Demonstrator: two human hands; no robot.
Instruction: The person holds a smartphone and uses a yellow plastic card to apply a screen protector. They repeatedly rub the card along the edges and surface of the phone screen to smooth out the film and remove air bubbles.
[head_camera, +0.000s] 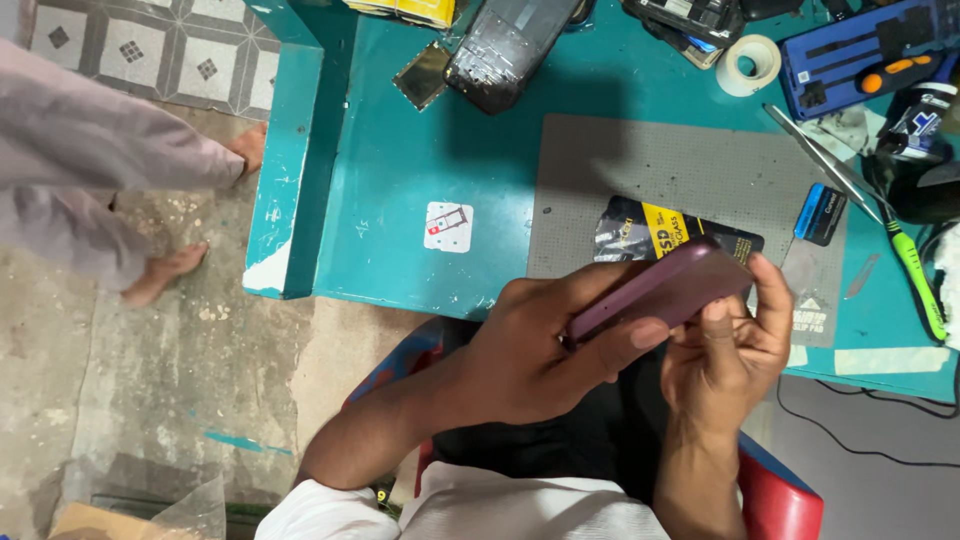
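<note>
we see a purple phone (660, 290) just below the centre of the frame, held tilted above the near edge of a teal table (400, 180). the left hand (545, 350) is wrapped around its lower left end, fingers curled over the back and the thumb pressed along the edge nearest us, so this hand is clenched on the phone. the right hand (730, 345) grips the upper right end, its fingers hooked over the far edge and the thumb resting against the near side; it too is closed on the phone.

behind the phone, on a grey work mat (680, 170) in the middle right of the frame, lies a black and yellow packet (660, 230), partly hidden by the phone. right of it sit a small blue and black card (822, 212), metal tweezers (820, 160) and a green-handled tool (915, 270). in the upper right we see a roll of white tape (750, 65) and a blue tool case (860, 50). at top centre lies a cracked dark phone (505, 45), face up. a small white sticker (448, 226) sits on the table left of the mat.

at the far left, another person's bare feet (170, 270) stand on the concrete floor.
</note>
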